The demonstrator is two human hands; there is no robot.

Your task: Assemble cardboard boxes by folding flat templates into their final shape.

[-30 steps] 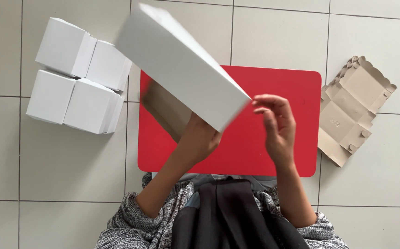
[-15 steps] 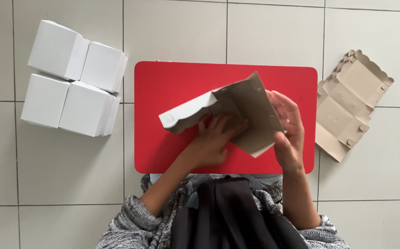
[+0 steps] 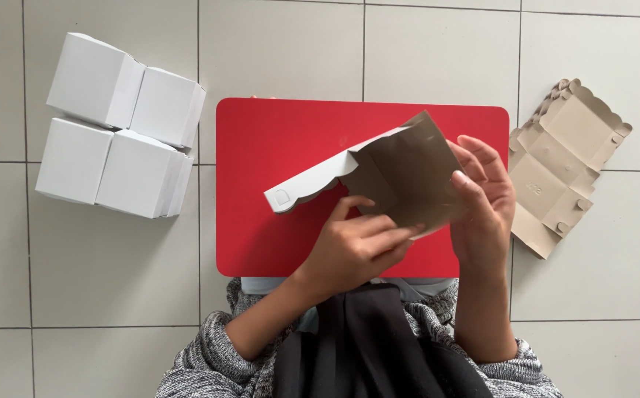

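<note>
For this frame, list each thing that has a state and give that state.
Cardboard box blank: partly folded, held above the red mat.
Left hand: gripping the blank's lower edge.
Right hand: gripping its right side.
Four white boxes: assembled, closed.
Stack of flat blanks: unfolded, on the floor.

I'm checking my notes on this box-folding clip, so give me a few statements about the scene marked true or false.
1. Both hands hold a partly folded cardboard box blank above the red mat. True.
2. Four white folded boxes sit to the right of the mat. False: they are grouped on the tiled floor to its left.
3. A flat unfolded box blank with scalloped edges lies right of the mat. True.
4. The left hand rests flat on the mat. False: it grips the blank's lower edge, as the right hand grips its right side.
5. The held blank is white outside, brown inside. True.
</note>
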